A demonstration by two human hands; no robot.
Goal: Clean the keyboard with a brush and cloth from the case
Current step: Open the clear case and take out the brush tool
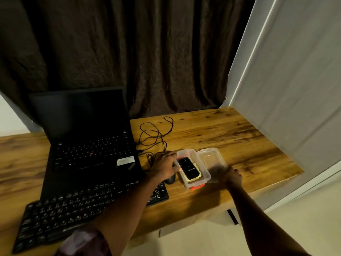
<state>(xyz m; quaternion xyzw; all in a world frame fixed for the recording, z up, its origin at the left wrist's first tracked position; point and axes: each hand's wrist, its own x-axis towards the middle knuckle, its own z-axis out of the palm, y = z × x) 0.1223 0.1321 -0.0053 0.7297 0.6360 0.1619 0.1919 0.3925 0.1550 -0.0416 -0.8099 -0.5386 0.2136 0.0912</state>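
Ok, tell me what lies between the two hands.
Head view: the open clear case, holding a black item on a yellow cloth, sits between the left hand and right hand.

Between left hand (166,167) and right hand (231,176): clear case (206,175), red-orange latch (197,187), black item (189,168) with white print, pale yellow cloth (194,180). Left of left hand: black keyboard (73,209), white legends; black laptop (96,163), red nub (91,153). Table (230,130): brown woodgrain.

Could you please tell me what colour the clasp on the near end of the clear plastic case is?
The clasp is orange-red; the head view shows it.
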